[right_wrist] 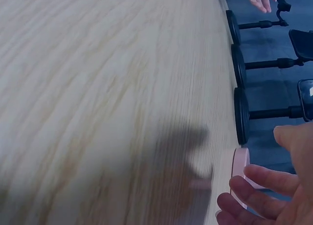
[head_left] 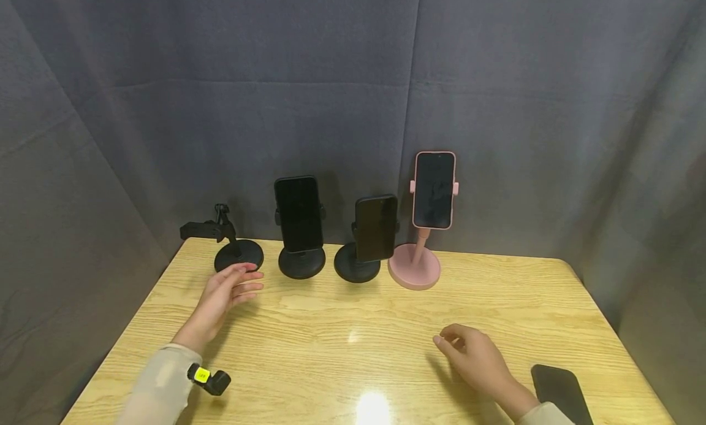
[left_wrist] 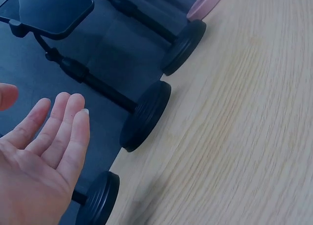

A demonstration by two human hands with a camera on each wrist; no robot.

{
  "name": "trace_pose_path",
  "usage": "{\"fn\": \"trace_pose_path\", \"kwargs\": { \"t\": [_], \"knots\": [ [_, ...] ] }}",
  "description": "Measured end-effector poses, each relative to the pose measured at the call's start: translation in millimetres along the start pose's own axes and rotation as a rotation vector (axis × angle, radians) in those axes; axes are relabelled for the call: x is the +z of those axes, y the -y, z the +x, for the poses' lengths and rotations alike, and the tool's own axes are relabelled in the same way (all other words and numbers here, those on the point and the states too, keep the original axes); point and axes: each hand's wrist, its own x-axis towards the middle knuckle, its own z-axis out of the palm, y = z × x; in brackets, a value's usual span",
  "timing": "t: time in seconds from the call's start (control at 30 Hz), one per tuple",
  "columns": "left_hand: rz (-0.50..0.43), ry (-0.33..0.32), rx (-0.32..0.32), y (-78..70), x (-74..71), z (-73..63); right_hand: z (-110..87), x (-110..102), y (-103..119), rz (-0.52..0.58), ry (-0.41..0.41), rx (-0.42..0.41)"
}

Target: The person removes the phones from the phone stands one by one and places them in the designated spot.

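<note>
We find left hand (head_left: 225, 295) and right hand (head_left: 478, 359) loosely parted, empty; leftmost stand (head_left: 225, 230) seems stiff, bottom-heavy: grasp stem (head_left: 232, 238).

Finishes: woodgrain, cloth, plastic, gloss

At 6 o'clock in my head view, tabletop (head_left: 331, 333): pale wood or wood-look, smooth, grain clear, glossy enough to glare at me. Curtain (head_left: 265, 124), 12: dark grey cloth, matt, creased. Black stands (head_left: 301, 265), 8 round to 6: plastic-looking, mostly matt, smooth bases. Pink stand (head_left: 415, 276), 4 to 5: plastic-looking, smooth, low sheen. Propped phone screens (head_left: 434, 192), 9, 5 and 3: dark, glossy, glass-like. Flat phone (head_left: 562, 391), 4: black, I'd log it as dull. Sleeve (head_left: 160, 385), 8: pale matt cloth.
</note>
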Motion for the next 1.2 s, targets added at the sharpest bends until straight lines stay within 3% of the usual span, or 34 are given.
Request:
{"fn": "trace_pose_path", "kwargs": {
  "t": [0.23, 0.5, 0.73, 1.2],
  "knots": [
    [0.010, -0.009, -0.024, -3.6, 10.3, 3.9, 8.2, 9.6, 10.2, 0.047, 0.009, 0.003],
    [-0.001, 0.015, -0.007, -3.7, 17.2, 7.4, 21.1, 22.6, 20.7, 0.137, 0.035, -0.005],
    [0.018, 0.000, -0.027, -9.3, 23.2, 12.9, 35.6, 33.4, 36.5, 0.170, 0.049, -0.061],
    [-0.021, -0.009, -0.004, -15.9, 26.3, 18.1, 54.7, 53.5, 68.2, 0.251, 0.049, -0.146]
  ]
}}
